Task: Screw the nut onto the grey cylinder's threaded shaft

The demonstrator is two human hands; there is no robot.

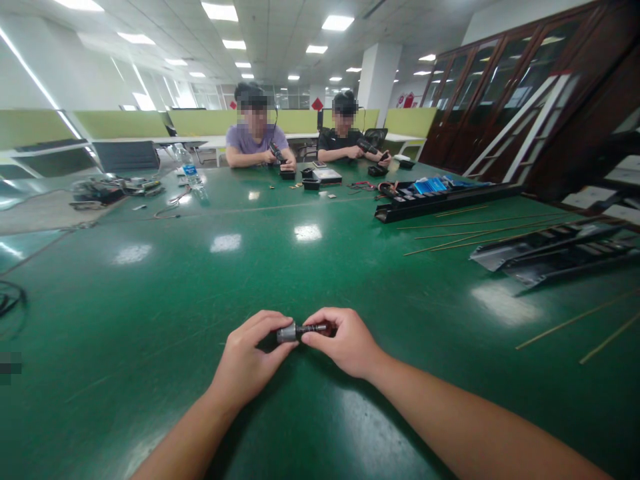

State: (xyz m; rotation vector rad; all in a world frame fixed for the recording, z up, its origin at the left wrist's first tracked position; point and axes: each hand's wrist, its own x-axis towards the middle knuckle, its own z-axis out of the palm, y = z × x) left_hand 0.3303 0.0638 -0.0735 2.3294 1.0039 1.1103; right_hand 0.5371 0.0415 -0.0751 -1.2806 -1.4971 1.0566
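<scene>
A small silver metal cylinder (287,333) is gripped between the thumb and fingers of my left hand (249,357). Against its right end lies a thin dark ribbed shaft with a bright tip (314,328), held by the curled fingers and thumb of my right hand (346,343). A reddish-brown part (330,329) shows inside the right fingers, mostly hidden by them. Whether the cylinder and the shaft are joined, I cannot tell. Both hands are low over the near middle of the green table (200,300).
Across the table sit two people (256,137) (345,130), each holding a dark power tool. A water bottle (189,170) and a pile of parts (117,188) stand far left. Black metal channels (445,195) and thin rods (450,243) lie right; cables (10,300) at left.
</scene>
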